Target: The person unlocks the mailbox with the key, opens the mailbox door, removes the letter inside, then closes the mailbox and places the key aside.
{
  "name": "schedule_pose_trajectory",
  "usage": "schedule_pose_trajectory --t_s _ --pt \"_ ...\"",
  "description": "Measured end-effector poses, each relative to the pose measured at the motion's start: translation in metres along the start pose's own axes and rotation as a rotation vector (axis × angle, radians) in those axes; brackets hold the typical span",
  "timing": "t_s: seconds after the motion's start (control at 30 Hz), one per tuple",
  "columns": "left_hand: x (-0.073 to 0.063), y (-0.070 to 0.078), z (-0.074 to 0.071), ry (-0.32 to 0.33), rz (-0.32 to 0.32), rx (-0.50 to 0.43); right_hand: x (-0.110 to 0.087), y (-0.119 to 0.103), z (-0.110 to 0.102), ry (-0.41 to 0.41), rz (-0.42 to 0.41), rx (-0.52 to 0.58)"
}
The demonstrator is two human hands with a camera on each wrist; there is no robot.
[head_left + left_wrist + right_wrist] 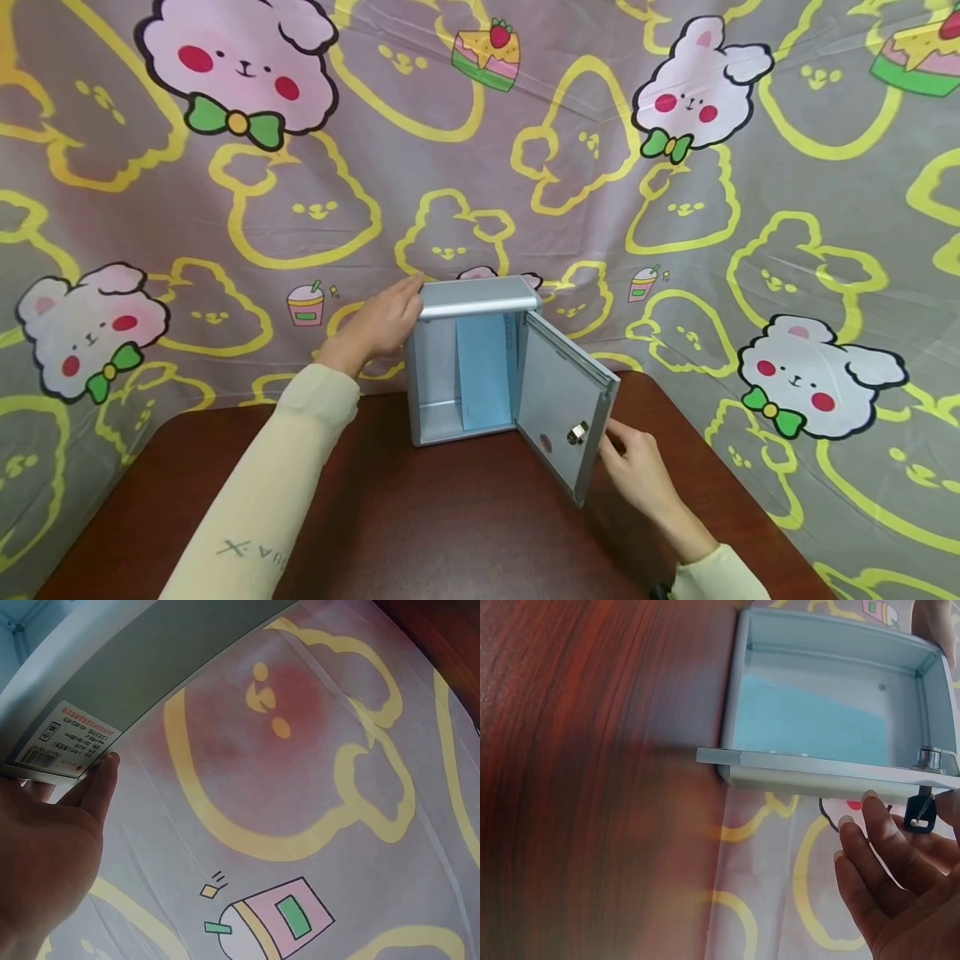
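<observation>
A grey metal box [472,293] stands on the table, its hinged door [558,387] swung out to the right. Inside leans a light blue sheet or panel [483,375]. My left hand [386,321] rests on the box's top left corner, fingers lying along the edge; a printed label [64,739] is beside those fingers in the left wrist view. At the door's free edge, my right hand [637,462] pinches a black-headed key [919,814] between thumb and a finger, with the others spread loosely. The key sits in the door's lock [929,758].
The dark reddish-brown wooden table [420,525] stretches in front of the box. Behind it and along both sides hangs a grey cloth [465,175] printed with cartoon animals. The open door juts forward over the table.
</observation>
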State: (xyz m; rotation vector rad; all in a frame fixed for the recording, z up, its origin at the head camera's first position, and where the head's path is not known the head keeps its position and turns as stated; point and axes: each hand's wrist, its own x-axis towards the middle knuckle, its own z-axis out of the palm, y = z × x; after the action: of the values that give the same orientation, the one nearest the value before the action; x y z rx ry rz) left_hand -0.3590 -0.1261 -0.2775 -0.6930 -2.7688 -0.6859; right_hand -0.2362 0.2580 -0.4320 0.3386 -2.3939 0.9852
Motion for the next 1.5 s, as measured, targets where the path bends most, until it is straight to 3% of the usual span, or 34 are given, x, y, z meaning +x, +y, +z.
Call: schedule_pose_trajectory --t_s 0.5,0.93,1.5 --pt "0.003 -0.003 -0.001 -0.011 0.024 0.008 0.006 0.014 -0.003 -0.039 0.027 0.030" --pt "0.001 -0.002 -0.001 -0.016 0.004 -0.001 0.008 0.015 -0.005 -0.052 0.046 0.039" --pt "0.003 -0.002 -0.003 -0.030 0.008 0.009 0.012 0.019 -0.011 -0.109 0.106 0.129"
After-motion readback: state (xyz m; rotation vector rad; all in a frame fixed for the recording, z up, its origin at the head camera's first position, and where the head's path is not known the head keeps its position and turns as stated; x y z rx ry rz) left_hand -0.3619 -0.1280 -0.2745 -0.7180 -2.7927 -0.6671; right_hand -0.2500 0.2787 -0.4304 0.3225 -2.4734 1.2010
